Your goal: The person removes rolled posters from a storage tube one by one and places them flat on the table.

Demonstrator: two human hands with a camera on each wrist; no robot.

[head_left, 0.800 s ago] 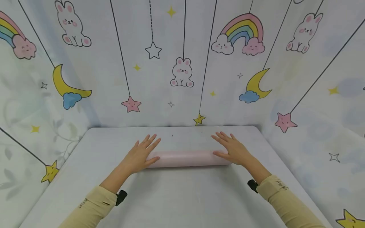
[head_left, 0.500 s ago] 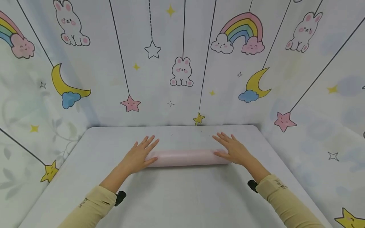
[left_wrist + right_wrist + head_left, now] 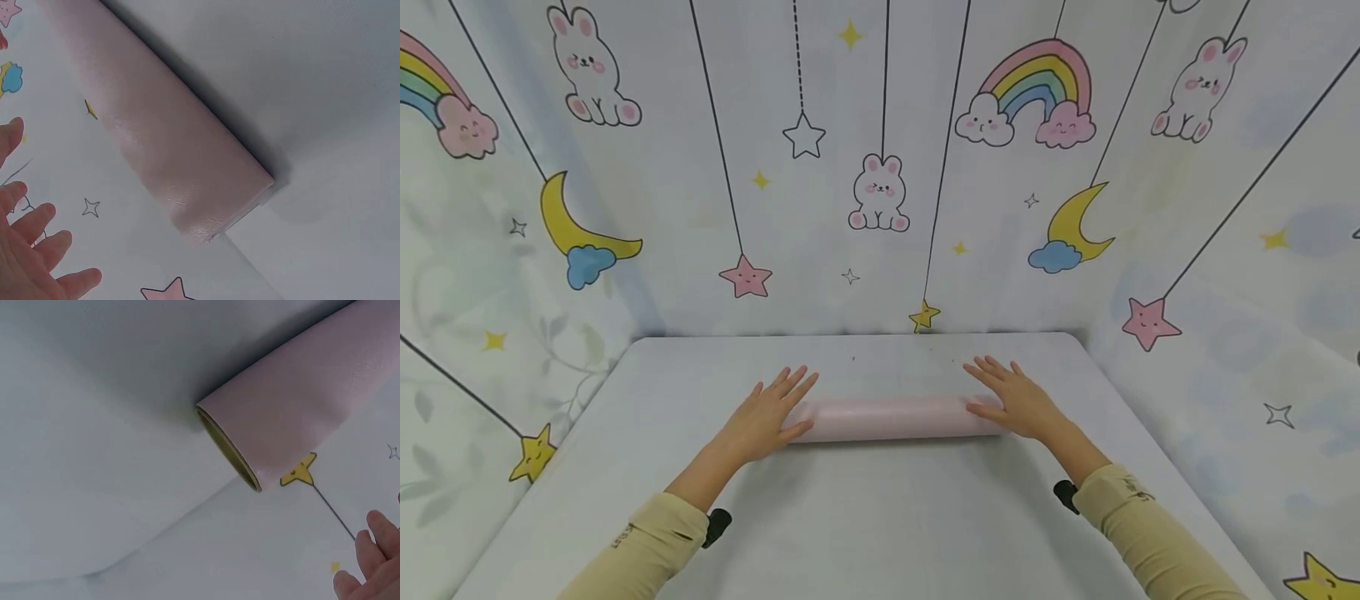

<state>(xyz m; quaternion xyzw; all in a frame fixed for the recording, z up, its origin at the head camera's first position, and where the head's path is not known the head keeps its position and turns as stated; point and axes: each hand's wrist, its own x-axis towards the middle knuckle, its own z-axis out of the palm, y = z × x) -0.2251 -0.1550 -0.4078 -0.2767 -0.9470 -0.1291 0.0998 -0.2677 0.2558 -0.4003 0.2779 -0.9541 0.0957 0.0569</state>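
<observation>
A pale pink roll (image 3: 887, 418) of smooth sheet material lies crosswise on the white table. Over its left end my left hand (image 3: 767, 417) is spread with fingers straight, overlapping it in the head view. My right hand (image 3: 1018, 404) is held the same way at the right end. Both wrist views show a gap between fingers and roll: the left hand (image 3: 34, 256) is off to one side of the roll (image 3: 162, 137), and the right hand (image 3: 378, 565) is likewise apart. The roll's hollow end (image 3: 228, 450) shows a yellowish inside in the right wrist view.
The white table (image 3: 880, 517) has rounded far corners. Behind it and along both sides hangs a white cloth (image 3: 820, 217) printed with rabbits, stars, moons and rainbows. Dark wrist cameras (image 3: 717, 527) sit below the tan sleeves (image 3: 647, 542).
Both hands have drifted slightly outward, the left to the left and the right to the right. The pink roll stays in place.
</observation>
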